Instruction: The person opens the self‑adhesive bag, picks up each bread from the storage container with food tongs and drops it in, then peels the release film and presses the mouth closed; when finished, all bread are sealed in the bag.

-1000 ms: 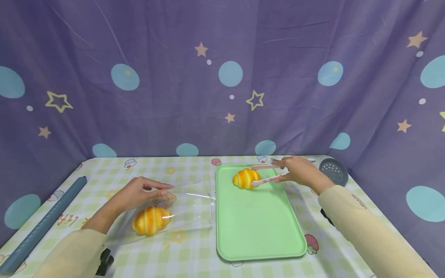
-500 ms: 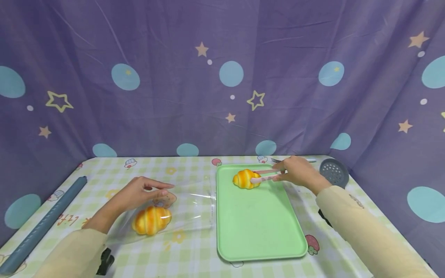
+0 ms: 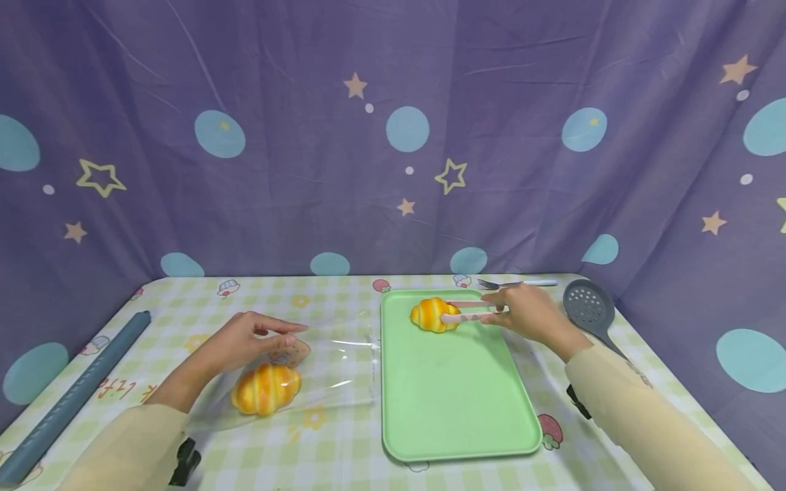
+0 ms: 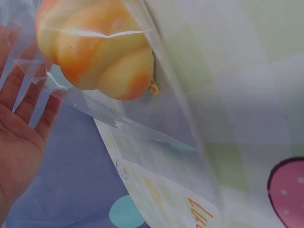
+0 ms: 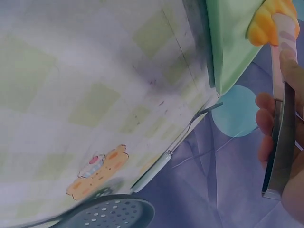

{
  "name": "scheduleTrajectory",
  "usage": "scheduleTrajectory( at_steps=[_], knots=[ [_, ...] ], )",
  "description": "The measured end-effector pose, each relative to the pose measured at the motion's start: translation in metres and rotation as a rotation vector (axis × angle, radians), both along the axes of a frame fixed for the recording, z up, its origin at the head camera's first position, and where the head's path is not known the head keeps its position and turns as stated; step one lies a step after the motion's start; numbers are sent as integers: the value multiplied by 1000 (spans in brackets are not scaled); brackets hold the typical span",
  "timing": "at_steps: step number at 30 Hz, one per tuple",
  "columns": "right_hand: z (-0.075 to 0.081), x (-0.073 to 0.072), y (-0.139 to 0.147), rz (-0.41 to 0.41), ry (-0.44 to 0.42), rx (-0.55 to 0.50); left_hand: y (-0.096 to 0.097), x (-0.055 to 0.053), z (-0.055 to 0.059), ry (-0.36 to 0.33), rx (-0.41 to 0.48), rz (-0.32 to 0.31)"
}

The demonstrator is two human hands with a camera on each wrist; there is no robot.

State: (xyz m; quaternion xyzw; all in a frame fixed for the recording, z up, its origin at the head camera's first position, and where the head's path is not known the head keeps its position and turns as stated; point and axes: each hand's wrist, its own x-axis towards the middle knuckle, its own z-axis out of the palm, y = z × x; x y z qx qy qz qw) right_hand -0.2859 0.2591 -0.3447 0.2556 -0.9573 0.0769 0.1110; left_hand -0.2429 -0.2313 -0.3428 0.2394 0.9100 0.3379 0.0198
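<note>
In the head view my right hand [image 3: 533, 314] holds pink-tipped tongs [image 3: 469, 316], whose metal body shows in the right wrist view. The tips of the tongs lie on both sides of a croissant [image 3: 430, 315] at the far end of a green tray [image 3: 457, 399]. My left hand [image 3: 248, 343] holds the clear plastic bag [image 3: 344, 361] at its upper side, thumb close to the forefinger; several other fingers stretch straight along the plastic in the left wrist view. Inside the bag lies a second croissant [image 3: 267, 389]. The bag's edge reaches the tray's left side.
A blue-grey ridged bar [image 3: 76, 395] lies along the table's left side. Behind the right hand is a fork [image 3: 518, 283] with a pale handle. A grey slotted skimmer [image 3: 589, 305] lies at the far right. A purple curtain [image 3: 393, 204] hangs behind the table.
The tongs' arms have closed in on the croissant on the tray. My right hand has lowered slightly, baring more of the fork. The left hand and bag have stayed put.
</note>
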Motion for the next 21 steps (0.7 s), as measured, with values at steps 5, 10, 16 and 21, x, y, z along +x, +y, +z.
scheduleTrajectory(
  at_steps=[5, 10, 16, 21],
  knots=[
    [-2, 4, 0, 1, 33, 8, -1, 0, 0, 4, -16, -1],
    [-1, 14, -2, 33, 100, 17, -1, -1, -1, 10, -21, 2],
    [2, 27, -8, 36, 177, -10, -1, 0, -1, 0, -14, 8],
    [9, 40, -19, 31, 175, -34, 0, -1, -1, -1, -14, 5]
  ],
)
